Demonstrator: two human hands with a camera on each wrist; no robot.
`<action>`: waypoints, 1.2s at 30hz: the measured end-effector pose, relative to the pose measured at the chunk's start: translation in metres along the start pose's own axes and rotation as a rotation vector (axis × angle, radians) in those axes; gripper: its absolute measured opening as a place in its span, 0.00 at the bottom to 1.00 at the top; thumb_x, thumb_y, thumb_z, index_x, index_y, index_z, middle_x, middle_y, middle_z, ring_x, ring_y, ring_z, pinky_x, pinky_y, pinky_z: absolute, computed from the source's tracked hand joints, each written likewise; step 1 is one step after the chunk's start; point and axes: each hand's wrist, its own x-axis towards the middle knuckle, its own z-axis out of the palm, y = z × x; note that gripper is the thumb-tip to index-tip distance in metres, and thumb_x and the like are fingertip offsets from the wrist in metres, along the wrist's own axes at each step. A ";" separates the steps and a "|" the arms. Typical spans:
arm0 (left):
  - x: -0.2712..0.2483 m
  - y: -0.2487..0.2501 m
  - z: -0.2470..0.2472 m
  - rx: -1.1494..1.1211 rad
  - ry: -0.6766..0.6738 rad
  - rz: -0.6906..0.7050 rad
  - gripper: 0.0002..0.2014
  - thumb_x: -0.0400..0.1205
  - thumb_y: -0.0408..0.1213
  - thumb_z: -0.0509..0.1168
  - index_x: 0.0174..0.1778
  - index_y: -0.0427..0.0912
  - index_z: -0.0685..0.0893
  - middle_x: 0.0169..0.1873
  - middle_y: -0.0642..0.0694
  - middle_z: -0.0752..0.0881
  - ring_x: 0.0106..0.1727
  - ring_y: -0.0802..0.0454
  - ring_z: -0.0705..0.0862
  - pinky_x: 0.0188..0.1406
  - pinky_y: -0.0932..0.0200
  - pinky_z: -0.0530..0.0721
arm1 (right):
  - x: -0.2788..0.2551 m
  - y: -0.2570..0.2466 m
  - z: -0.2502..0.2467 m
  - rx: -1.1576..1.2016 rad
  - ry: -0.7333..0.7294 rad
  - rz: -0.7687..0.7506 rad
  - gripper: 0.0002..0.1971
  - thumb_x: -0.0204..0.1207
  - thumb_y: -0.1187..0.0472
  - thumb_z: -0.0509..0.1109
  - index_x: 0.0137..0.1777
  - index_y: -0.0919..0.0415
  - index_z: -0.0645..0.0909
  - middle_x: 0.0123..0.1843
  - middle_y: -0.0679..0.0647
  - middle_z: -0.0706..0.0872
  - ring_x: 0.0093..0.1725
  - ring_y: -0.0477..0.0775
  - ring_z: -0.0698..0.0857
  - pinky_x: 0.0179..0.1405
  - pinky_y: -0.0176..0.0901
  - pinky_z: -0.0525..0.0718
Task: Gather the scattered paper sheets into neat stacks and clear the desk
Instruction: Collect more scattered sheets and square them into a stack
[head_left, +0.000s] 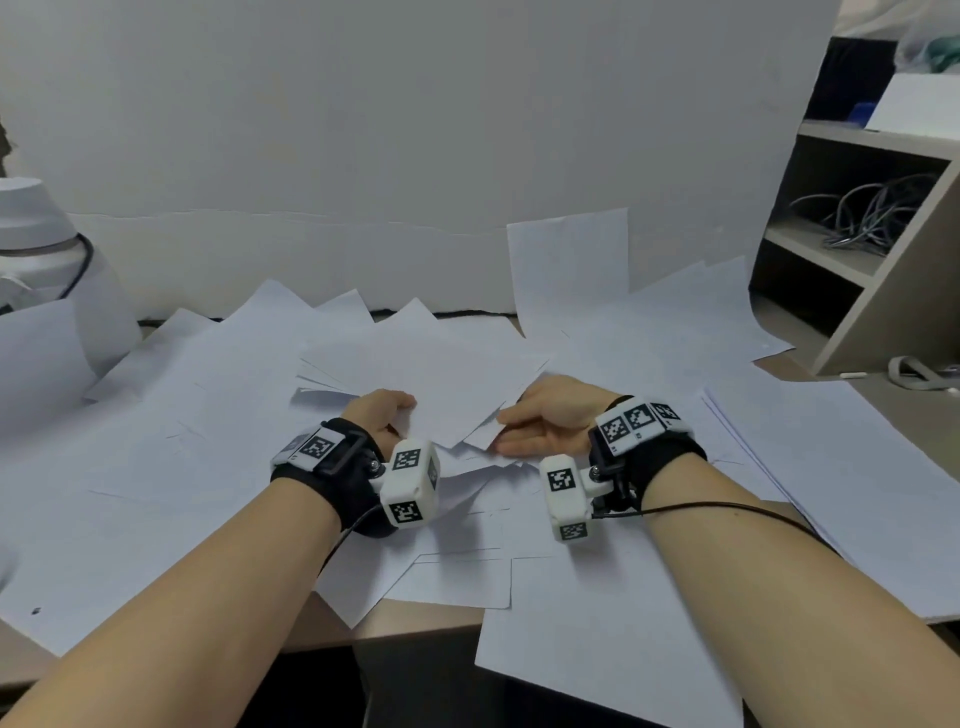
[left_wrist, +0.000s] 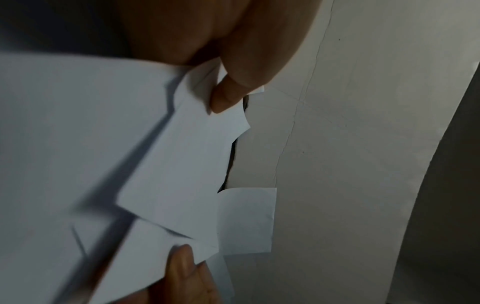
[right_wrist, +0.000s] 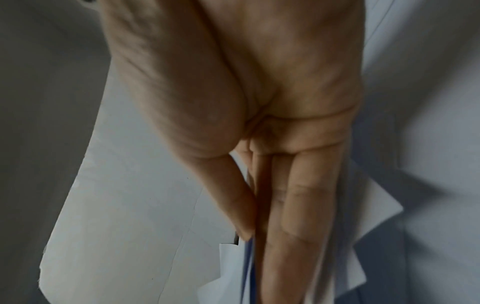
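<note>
Many white paper sheets (head_left: 171, 467) lie scattered over the desk (head_left: 415, 626). In the middle, both hands hold one loose, uneven bundle of sheets (head_left: 431, 374) a little above the rest. My left hand (head_left: 387, 410) grips its left edge; the left wrist view shows the thumb (left_wrist: 228, 96) pinching the bundle (left_wrist: 182, 164). My right hand (head_left: 535, 423) pinches the right edge, thumb on top and straight fingers (right_wrist: 298, 205) beneath the sheets (right_wrist: 226, 265). The bundle's corners stick out at different angles.
A white board (head_left: 363, 156) stands along the back of the desk, with one sheet (head_left: 569, 265) leaning on it. A white device (head_left: 31, 234) stands at the far left. A shelf unit (head_left: 883, 312) with cables (head_left: 872, 213) stands right. One sheet (head_left: 597, 649) overhangs the front edge.
</note>
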 end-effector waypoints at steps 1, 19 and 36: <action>0.000 0.000 0.001 0.020 0.029 -0.003 0.15 0.86 0.27 0.65 0.67 0.27 0.74 0.58 0.34 0.83 0.55 0.34 0.87 0.40 0.39 0.90 | -0.003 0.000 0.000 -0.014 -0.019 0.009 0.12 0.83 0.70 0.68 0.63 0.76 0.81 0.52 0.71 0.90 0.45 0.61 0.93 0.41 0.45 0.92; -0.021 0.007 -0.079 -0.100 -0.113 0.387 0.17 0.83 0.22 0.64 0.66 0.39 0.83 0.55 0.38 0.92 0.48 0.40 0.92 0.43 0.47 0.91 | 0.019 -0.007 -0.054 0.092 0.448 -0.282 0.08 0.80 0.65 0.72 0.55 0.70 0.84 0.37 0.60 0.85 0.32 0.55 0.86 0.48 0.53 0.91; -0.034 0.023 -0.077 0.143 -0.289 0.328 0.11 0.61 0.18 0.72 0.38 0.20 0.83 0.34 0.29 0.85 0.30 0.37 0.88 0.32 0.50 0.88 | 0.010 -0.060 -0.056 -0.246 0.239 -0.434 0.15 0.71 0.52 0.81 0.54 0.56 0.86 0.48 0.47 0.93 0.50 0.50 0.90 0.51 0.44 0.83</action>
